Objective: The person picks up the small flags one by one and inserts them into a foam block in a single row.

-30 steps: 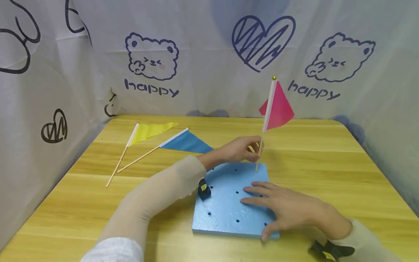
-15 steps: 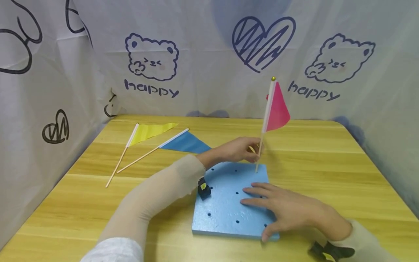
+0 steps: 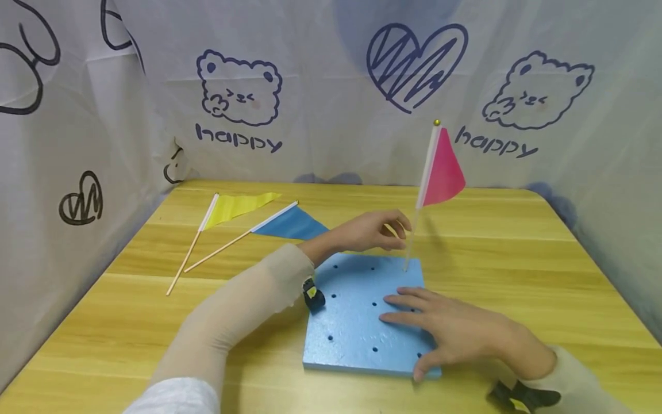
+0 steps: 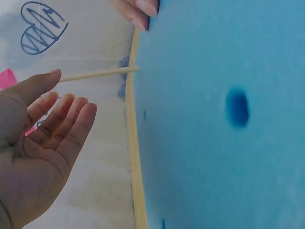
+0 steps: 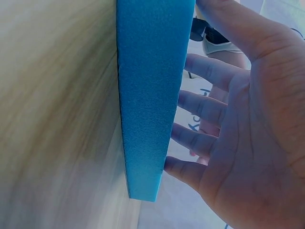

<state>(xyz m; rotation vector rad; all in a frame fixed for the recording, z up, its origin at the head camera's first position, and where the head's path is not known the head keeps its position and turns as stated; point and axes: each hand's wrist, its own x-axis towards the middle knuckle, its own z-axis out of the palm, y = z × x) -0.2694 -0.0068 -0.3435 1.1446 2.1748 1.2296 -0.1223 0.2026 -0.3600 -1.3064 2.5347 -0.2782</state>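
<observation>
A pink flag (image 3: 442,171) on a thin wooden stick (image 3: 410,248) stands upright in a hole at the far right corner of a blue foam board (image 3: 351,322). My left hand (image 3: 402,233) hovers just left of the stick, fingers spread and apart from it. The left wrist view shows the same open left hand (image 4: 45,133) short of the stick (image 4: 97,74), which enters the foam board (image 4: 214,143). My right hand (image 3: 414,322) lies flat on the board's near right part, thumb at the front edge. In the right wrist view its fingers (image 5: 205,107) rest on the foam board (image 5: 147,95).
A yellow flag (image 3: 238,206) and a blue flag (image 3: 293,225) lie flat on the wooden table (image 3: 517,259) at the back left. White printed cloth (image 3: 320,86) walls in the table on three sides. The board has several other open holes.
My left hand has let go of the pink flag's stick, opened, and drawn slightly up and left. The flag stands on its own. My right hand has stayed flat on the board.
</observation>
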